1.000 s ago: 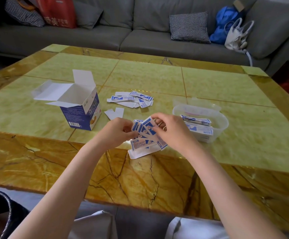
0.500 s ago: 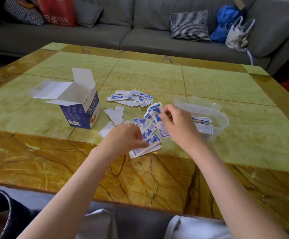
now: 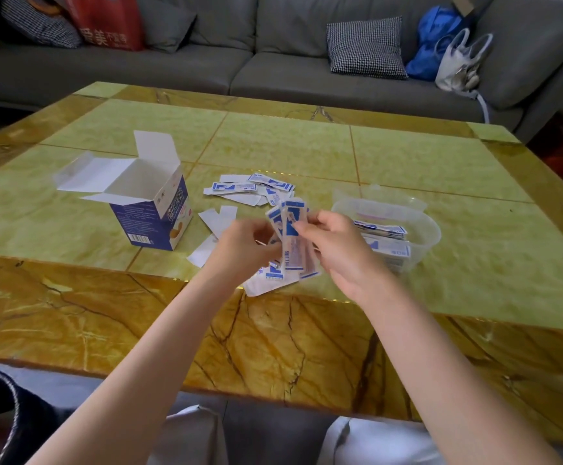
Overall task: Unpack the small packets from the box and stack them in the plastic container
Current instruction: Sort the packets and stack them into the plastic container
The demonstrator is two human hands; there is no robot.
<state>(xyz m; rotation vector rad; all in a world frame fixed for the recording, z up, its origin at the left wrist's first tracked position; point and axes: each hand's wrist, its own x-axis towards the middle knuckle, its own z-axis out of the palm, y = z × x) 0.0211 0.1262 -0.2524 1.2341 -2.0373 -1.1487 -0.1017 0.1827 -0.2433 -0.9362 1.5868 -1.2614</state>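
Note:
Both hands meet over the table's middle around a bunch of small blue-and-white packets (image 3: 292,239) held upright. My left hand (image 3: 243,250) grips the bunch from the left and my right hand (image 3: 337,250) pinches it from the right. More packets (image 3: 266,280) lie flat on the table under the hands. A loose pile of packets (image 3: 253,189) lies further back. The open blue-and-white box (image 3: 149,209) stands at the left with its flaps up. The clear plastic container (image 3: 424,226) sits at the right with several packets stacked inside.
Two white paper strips (image 3: 218,219) lie between the box and my hands. The table (image 3: 307,146) is green and amber stone. A grey sofa (image 3: 273,62) with cushions and bags stands behind it. A dark bin (image 3: 1,417) sits at the lower left.
My hands have drawn the fanned packets together into an upright bunch and lifted it off the table. My right hand moved back toward my left hand.

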